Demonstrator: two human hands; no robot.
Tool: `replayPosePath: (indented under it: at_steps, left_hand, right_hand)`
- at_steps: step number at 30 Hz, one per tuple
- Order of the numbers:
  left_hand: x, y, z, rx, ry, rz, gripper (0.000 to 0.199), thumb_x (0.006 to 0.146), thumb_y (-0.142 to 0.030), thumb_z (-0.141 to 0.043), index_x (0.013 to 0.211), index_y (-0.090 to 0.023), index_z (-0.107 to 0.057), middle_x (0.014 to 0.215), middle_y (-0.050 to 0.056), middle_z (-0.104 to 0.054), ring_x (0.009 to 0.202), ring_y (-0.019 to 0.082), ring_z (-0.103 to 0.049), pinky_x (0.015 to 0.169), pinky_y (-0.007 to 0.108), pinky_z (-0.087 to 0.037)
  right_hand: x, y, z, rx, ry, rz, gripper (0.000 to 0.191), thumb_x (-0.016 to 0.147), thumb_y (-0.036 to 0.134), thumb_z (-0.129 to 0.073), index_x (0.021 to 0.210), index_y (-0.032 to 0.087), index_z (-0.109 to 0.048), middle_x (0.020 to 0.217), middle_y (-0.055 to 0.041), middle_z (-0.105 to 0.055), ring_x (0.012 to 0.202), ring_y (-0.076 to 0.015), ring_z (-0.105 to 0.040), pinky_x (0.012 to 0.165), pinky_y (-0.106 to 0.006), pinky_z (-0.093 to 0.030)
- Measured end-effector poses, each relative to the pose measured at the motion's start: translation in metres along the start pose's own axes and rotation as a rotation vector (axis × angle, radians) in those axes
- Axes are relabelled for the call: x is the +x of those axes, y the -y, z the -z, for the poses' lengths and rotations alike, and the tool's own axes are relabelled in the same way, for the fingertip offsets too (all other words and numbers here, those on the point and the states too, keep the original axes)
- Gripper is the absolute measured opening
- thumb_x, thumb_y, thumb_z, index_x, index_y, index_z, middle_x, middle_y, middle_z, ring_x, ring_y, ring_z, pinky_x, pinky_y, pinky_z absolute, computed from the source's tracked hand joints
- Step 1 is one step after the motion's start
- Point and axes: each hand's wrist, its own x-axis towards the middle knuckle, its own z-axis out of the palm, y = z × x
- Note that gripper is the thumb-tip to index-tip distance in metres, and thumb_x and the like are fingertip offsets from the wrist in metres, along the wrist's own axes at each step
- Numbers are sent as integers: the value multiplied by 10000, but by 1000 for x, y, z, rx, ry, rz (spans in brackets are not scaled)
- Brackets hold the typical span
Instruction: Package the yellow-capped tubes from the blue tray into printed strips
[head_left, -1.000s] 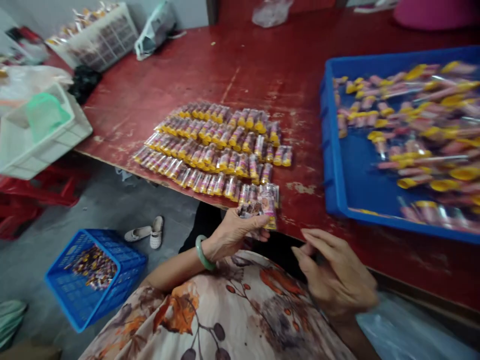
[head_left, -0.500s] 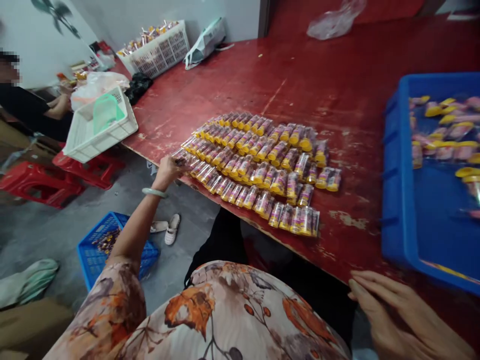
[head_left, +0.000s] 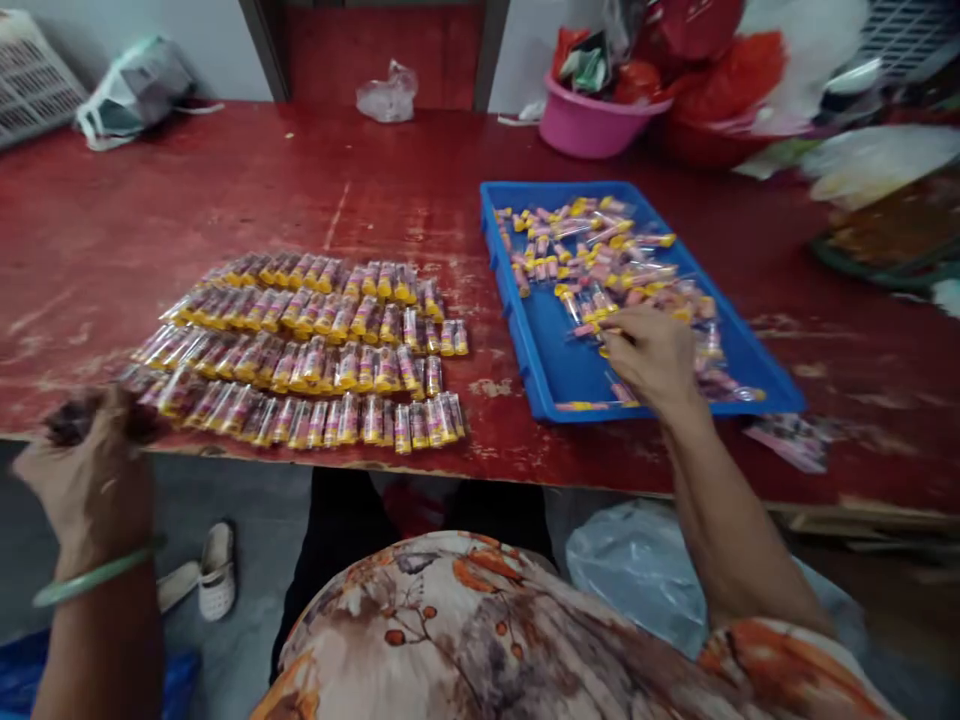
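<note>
My left hand point(head_left: 94, 470), a pale green bangle at its wrist, is closed around a blurred dark maroon bunch point(head_left: 75, 418) at the table's front left edge. Beside it lie several rows of small clear tubes point(head_left: 300, 365) with yellow ends and dark purple contents. Over the blue tray point(head_left: 551, 388) is my right hand point(head_left: 656, 355), its fingers pinched together at a small yellow-ended tube point(head_left: 585, 330) with pink inside. Many similar pink tubes point(head_left: 570, 245) lie loose in the tray. My fingers partly hide the grip.
A pink basin point(head_left: 592, 125) with bags stands at the back, beside a red basin point(head_left: 712, 140). A crumpled clear bag point(head_left: 388, 95) and a white-and-green bag point(head_left: 135, 95) lie along the far side. A small packet point(head_left: 791, 440) sits right of the tray.
The view has turned right. My right hand has moved from the table's front edge into the tray and closed its fingers. My left hand remains near the rows' left end.
</note>
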Motion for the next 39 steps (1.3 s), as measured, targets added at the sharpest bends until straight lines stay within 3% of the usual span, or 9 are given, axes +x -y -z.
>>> replayPosePath:
  at_steps: [3, 7, 11, 16, 20, 23, 28, 34, 39]
  left_hand:
    - [-42, 15, -25, -454, 289, 253, 190, 698, -2, -613, 693, -192, -606, 624, -89, -650, 619, 73, -559, 564, 156, -492]
    - [-98, 36, -61, -562, 539, 555, 75, 767, -79, -616, 740, -140, -650, 674, 27, -693, 617, 128, -647, 601, 236, -575]
    - [-132, 42, -81, -564, 748, 611, 212, 675, -170, -825, 807, -113, -669, 757, 63, -724, 660, 157, -697, 662, 258, -594]
    - [-155, 38, -93, -621, 800, 635, 324, 579, -203, -900, 787, -128, -663, 712, 6, -700, 614, 133, -680, 634, 240, -577]
    - [-167, 44, -103, -586, 843, 678, 323, 576, -173, -895, 819, -123, -689, 733, 7, -704, 612, 119, -667, 631, 240, -562]
    - [-176, 50, -108, -534, 874, 648, 373, 568, -179, -896, 882, -110, -708, 841, 52, -737, 697, 131, -683, 701, 249, -554]
    - [-185, 50, -105, -476, 899, 613, 424, 550, -195, -904, 929, -128, -727, 868, 59, -748, 732, 140, -683, 732, 255, -539]
    - [-178, 47, -102, -314, 921, 610, 330, 582, -301, -888, 821, -128, -740, 747, 51, -717, 540, 108, -587, 464, 213, -425]
    - [-170, 51, -103, -332, 883, 582, 346, 546, -264, -905, 813, -114, -746, 785, 61, -734, 624, 124, -639, 575, 234, -491]
  right_hand:
    - [32, -30, -18, -16, 183, -59, 68, 649, 12, -671, 603, 62, -676, 665, 20, -671, 537, -8, -522, 470, -178, -221]
    - [41, -42, -41, 16, 333, -133, 145, 648, 7, -661, 518, 28, -599, 559, 62, -598, 397, 45, -337, 459, -231, -121]
    - [34, -40, -36, 4, 251, -190, 118, 673, 52, -678, 585, 40, -601, 718, 2, -681, 532, 2, -522, 510, -248, -194]
    - [-25, 35, -14, 633, -75, -311, 48, 730, 161, -663, 763, 132, -642, 671, -16, -655, 551, -101, -590, 538, -260, -395]
    - [-89, 133, -23, 1192, 193, -398, 107, 696, 215, -675, 745, 178, -587, 712, 2, -610, 554, -149, -622, 500, -275, -503]
    - [-111, 177, -41, 1278, 355, -616, 212, 711, 286, -718, 820, 172, -577, 742, 10, -606, 461, -84, -528, 419, -213, -418]
    - [-103, 186, -56, 1181, 290, -788, 347, 611, 318, -801, 747, 178, -514, 631, 52, -550, 453, -56, -430, 416, -181, -364]
    - [-82, 171, -58, 1103, 462, -551, 294, 573, 275, -806, 711, 158, -574, 648, 31, -585, 534, -76, -491, 474, -184, -378]
    - [-89, 161, -37, 963, 554, -450, 267, 806, 371, -707, 964, 159, -663, 779, 3, -607, 495, -71, -494, 436, -201, -400]
